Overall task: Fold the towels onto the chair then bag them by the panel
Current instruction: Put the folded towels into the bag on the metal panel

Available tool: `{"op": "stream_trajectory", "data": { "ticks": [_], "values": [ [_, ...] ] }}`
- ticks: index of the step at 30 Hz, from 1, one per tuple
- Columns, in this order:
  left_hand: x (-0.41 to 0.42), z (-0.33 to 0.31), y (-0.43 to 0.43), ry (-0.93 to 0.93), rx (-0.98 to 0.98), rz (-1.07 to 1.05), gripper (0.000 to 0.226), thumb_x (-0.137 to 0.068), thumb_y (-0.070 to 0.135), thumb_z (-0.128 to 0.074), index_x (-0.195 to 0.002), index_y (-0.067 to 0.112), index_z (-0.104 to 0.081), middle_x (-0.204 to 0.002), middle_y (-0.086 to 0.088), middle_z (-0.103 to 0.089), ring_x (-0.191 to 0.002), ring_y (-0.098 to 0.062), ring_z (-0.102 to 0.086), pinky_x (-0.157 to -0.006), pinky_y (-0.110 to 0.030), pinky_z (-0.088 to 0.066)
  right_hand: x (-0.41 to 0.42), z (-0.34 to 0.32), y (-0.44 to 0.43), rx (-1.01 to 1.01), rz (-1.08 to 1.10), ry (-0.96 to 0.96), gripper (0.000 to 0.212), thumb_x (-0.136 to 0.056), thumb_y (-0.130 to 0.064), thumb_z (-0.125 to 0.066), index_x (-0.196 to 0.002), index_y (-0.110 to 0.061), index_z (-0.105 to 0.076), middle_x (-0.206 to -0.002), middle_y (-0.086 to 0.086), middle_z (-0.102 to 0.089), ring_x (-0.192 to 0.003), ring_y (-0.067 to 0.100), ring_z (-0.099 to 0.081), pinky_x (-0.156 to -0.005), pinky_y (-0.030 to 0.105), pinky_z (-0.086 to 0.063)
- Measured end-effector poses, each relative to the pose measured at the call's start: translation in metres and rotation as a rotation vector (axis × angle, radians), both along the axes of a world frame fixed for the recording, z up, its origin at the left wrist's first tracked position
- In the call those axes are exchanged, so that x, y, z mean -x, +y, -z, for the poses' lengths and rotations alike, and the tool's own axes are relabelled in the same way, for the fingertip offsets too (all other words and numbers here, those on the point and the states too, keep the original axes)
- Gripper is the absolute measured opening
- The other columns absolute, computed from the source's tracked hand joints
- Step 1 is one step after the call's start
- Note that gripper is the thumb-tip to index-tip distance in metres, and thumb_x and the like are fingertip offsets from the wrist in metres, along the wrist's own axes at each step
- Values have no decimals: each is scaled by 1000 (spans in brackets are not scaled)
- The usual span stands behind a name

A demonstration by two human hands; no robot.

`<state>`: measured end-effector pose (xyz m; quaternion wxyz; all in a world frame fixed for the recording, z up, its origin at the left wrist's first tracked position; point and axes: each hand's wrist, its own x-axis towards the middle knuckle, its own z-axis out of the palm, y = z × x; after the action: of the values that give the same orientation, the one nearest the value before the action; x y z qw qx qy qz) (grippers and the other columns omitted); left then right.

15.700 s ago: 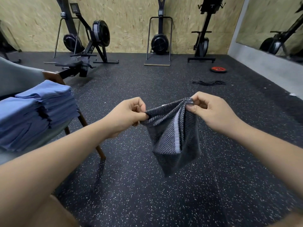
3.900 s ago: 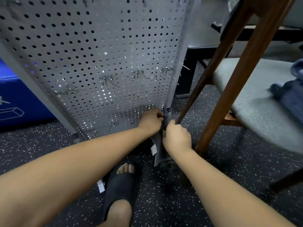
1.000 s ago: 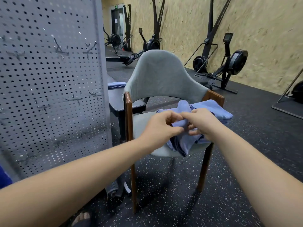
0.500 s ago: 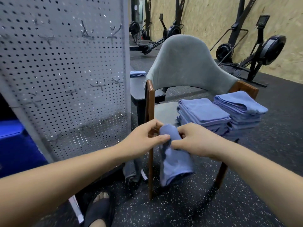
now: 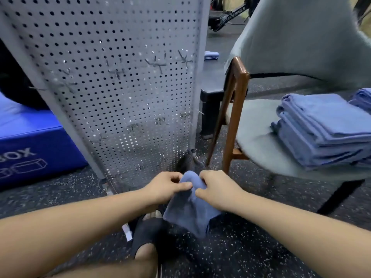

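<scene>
Head view, only cam.

Grip: left hand [image 5: 167, 186] and right hand [image 5: 217, 188] both pinch the top edge of one folded blue towel [image 5: 188, 213], thumbs against curled fingers, knuckles nearly touching. The towel hangs below the grip, clear of the floor as far as I can tell, over a foot in a black sandal [image 5: 146, 233].

Delta vs half a second ago: the same towel was held up at the chair's front post, and now the hands are down low at the foot of the perforated panel [image 5: 120, 77]. The dark bag [image 5: 187, 161] sits just beyond the grip, against the panel's lower corner. Its mouth is not clearly visible, so I can't tell whether it is open.

Right of the grip and higher: the chair [image 5: 261, 137] carries a stack of folded towels [image 5: 325, 127], with a second stack [image 5: 361, 99] at the frame edge. Far left of the grip is a blue box [image 5: 30, 141].

Read: folding looks done and bagging is under way, one towel at a time. Most of the load is still on the seat, so this is early in the bagging. The next move probably needs one hand to free up and spread the bag mouth; a soft towel may snag on the rim.
</scene>
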<state>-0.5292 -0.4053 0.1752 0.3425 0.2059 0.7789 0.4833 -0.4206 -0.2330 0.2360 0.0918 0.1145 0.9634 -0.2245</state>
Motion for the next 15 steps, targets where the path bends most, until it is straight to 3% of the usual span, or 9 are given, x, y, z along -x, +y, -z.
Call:
{"op": "stream_trajectory", "data": {
  "ticks": [2, 5, 10, 12, 15],
  "values": [
    [13, 12, 0, -44, 15, -34, 41, -78, 48, -86, -94, 11, -77, -97, -18, -78, -83, -14, -64, -83, -38, -50, 18, 23, -3, 13, -14, -16, 34, -98, -23, -59, -73, -29, -37, -95, 10, -68, -95, 36, -62, -69, 36, -34],
    [41, 22, 5, 20, 83, -63, 13, -89, 31, -82, -93, 19, -79, -90, 3, -80, -81, -10, -68, -82, -36, -53, 47, 56, -4, 73, 51, -50, 19, -98, -26, -59, -83, -22, -48, -96, 10, -68, -95, 37, -65, -70, 36, -38],
    [87, 33, 6, 308, 405, 40, 37, -72, 46, -66, -96, 20, -78, -88, 0, -79, -87, -19, -73, -79, -40, -58, 91, 86, -17, 181, 106, -83, 13, -100, -24, -59, -90, -19, -54, -104, 12, -67, -92, 32, -60, -73, 34, -41],
    [98, 38, 2, 410, 490, 28, 29, -83, 39, -73, -106, 22, -79, -100, 0, -80, -97, -22, -74, -78, -35, -57, 104, 98, -24, 221, 128, -64, 18, -98, -23, -60, -82, -21, -52, -100, 11, -67, -91, 33, -61, -74, 33, -42],
    [110, 50, -4, 521, 511, -67, 17, -93, 27, -75, -108, 20, -78, -108, -4, -76, -102, -27, -69, -75, -31, -45, 119, 115, -37, 288, 159, -20, 7, -96, -24, -62, -91, -20, -60, -105, 14, -72, -99, 38, -68, -77, 38, -50]
  ]
}}
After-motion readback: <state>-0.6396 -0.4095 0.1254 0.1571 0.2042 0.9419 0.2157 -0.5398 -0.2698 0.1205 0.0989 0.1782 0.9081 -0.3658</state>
